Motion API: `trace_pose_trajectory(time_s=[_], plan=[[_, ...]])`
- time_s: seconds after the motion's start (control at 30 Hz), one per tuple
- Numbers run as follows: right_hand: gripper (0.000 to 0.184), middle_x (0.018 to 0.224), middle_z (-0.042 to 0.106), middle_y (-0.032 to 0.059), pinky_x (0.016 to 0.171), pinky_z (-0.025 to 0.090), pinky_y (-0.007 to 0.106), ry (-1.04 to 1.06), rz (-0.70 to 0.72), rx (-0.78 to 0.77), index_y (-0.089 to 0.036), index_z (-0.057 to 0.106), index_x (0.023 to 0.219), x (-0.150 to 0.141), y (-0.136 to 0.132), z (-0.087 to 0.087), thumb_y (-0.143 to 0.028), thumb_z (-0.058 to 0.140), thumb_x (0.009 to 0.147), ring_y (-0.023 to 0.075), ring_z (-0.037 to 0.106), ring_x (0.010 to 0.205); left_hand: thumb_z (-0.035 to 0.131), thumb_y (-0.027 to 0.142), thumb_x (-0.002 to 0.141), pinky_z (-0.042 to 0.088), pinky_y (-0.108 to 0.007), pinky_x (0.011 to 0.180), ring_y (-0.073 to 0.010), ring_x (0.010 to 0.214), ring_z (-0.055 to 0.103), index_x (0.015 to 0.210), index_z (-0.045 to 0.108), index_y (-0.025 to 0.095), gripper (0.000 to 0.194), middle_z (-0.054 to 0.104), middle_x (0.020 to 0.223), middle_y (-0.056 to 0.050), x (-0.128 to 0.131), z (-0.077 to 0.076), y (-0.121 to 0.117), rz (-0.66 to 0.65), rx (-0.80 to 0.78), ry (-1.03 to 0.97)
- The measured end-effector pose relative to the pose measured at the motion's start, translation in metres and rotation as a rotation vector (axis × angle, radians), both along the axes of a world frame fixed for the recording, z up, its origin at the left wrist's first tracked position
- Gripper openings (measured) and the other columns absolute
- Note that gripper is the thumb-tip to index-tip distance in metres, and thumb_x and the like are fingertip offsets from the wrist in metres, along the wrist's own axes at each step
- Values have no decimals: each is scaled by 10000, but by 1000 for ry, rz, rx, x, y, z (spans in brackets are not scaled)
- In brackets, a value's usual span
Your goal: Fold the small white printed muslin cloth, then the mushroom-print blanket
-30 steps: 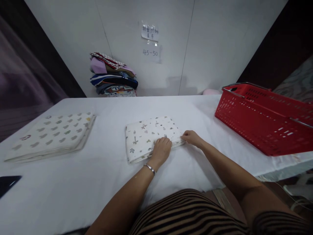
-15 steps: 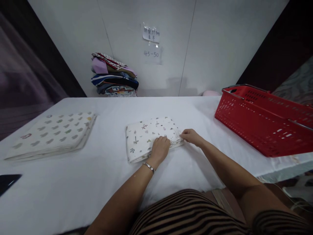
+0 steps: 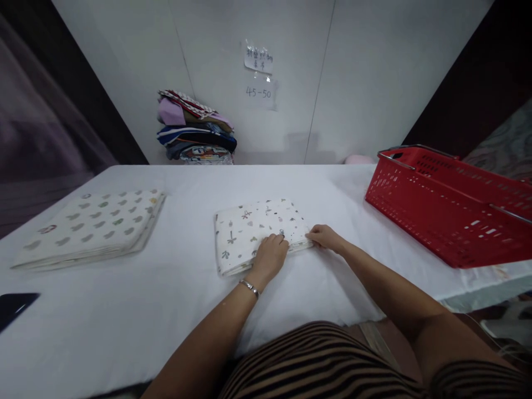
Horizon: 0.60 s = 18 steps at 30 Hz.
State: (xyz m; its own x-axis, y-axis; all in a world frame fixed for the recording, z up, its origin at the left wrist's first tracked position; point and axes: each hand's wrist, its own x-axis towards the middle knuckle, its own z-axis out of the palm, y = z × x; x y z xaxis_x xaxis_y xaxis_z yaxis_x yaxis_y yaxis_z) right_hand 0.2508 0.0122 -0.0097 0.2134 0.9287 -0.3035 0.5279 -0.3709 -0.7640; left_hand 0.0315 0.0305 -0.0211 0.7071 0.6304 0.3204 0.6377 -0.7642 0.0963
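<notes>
the left grip (image 3: pixel 271 257) is unclosed, its fingers laid over the near edge of the patterned cloth (image 3: pixel 241 227), probably so the folded layers do not slide. the right grip (image 3: pixel 326 238) pinches that cloth's near right corner, seemingly to keep the layers together; its fingertips are hard to make out. the cloth lies beneath the left grip on the bench (image 3: pixel 187 221). well left of the left grip is a second folded cloth (image 3: pixel 91 224); nearer the person, a dark flat object (image 3: pixel 14 307) is cut off. right of the right grip, the red basket (image 3: pixel 440 210) hides its bottom.
</notes>
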Motion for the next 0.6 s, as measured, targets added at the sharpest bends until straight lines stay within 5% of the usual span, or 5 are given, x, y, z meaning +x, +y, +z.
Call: trace_pose_trajectory(time_s=[0.17, 0.4, 0.6], plan=[[222, 467, 539, -24, 383, 288, 200, 28, -17, -66, -156, 571, 716, -1, -2, 1, -367, 639, 739, 87, 457, 401, 453, 256, 914, 402, -326, 734, -184, 839, 515, 803, 611, 170, 211, 597, 854, -56, -17, 11, 2, 62, -79, -49], [212, 452, 528, -32, 395, 288, 211, 63, -2, -59, -167, 542, 676, 1, 0, -4, -355, 611, 743, 83, 434, 379, 394, 348, 931, 395, -310, 713, -174, 792, 520, 718, 595, 180, 338, 587, 790, -36, -75, 7, -4, 259, -127, -132], [169, 612, 562, -26, 546, 368, 238, -158, -7, 239, -200, 530, 723, -3, -7, -14, -357, 593, 725, 128, 505, 576, 355, 393, 928, 371, -267, 623, -151, 749, 532, 643, 551, 187, 402, 572, 719, -7, -108, 17, -6, 438, -263, -226]])
